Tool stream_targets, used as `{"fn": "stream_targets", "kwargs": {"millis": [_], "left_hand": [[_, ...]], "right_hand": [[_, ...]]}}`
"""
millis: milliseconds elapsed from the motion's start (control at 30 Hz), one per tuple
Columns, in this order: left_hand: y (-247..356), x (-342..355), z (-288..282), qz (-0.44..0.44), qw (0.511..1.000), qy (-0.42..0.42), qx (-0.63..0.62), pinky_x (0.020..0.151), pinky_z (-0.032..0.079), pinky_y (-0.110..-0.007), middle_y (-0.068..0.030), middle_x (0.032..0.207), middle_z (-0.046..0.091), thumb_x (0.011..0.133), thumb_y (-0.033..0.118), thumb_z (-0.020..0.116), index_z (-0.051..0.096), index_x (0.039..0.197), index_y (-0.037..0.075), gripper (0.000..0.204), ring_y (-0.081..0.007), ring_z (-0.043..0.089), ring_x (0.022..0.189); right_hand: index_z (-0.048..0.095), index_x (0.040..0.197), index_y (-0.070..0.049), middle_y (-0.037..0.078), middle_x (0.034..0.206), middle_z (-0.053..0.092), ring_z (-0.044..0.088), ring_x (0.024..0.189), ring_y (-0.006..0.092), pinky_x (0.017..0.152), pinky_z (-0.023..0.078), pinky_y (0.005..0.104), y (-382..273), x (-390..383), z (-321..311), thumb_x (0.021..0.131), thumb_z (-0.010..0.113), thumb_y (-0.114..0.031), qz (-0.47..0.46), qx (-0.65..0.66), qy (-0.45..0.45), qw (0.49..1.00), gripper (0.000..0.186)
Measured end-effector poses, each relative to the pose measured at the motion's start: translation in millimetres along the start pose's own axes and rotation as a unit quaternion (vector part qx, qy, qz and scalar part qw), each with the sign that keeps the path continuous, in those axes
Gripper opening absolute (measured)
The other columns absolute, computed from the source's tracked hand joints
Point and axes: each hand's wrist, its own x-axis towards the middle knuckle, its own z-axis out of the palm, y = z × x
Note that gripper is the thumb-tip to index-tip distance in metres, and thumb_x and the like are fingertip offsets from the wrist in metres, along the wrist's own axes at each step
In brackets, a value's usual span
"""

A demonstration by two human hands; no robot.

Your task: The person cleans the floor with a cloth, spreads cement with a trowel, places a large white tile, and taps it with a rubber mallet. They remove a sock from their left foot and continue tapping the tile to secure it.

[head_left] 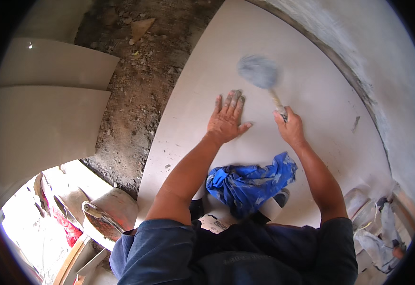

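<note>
My right hand [289, 126] grips the handle of a mallet with a large grey head [259, 71], blurred by motion above a big pale tile [307, 61]. Whether the head touches the surface I cannot tell. Flat on the same tile, to the left of the mallet, lies my left hand [225, 118], its fingers spread and the fingertips smeared with grey dirt. A crumpled blue cloth [248, 185] with pale stains lies close to my body, between my forearms.
Rough, rubble-strewn ground [136, 90] runs along the tile's left edge. Farther left are pale slabs [51, 118]. Dirty buckets [110, 211] stand at the lower left. A plastered wall [359, 38] borders the right side, with plastic bags [376, 244] at the lower right.
</note>
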Motion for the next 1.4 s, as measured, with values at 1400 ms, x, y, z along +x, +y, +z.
{"fn": "stream_targets", "kwargs": {"millis": [1400], "left_hand": [[146.4,118.4,-44.8,0.088,0.986,-0.068,0.126,0.112,0.018,-0.059,-0.0133,0.158,0.011,0.066,0.062,0.075,0.02,0.151,0.03,0.106,-0.036,0.008,0.146]], "right_hand": [[0.056,0.085,0.001,0.019,0.062,0.059,0.061,0.06,0.0376,0.056,0.047,0.0447,124.7,-160.7,-82.4,0.091,0.059,-0.041,0.27,0.041,0.127,0.954,0.043]]}}
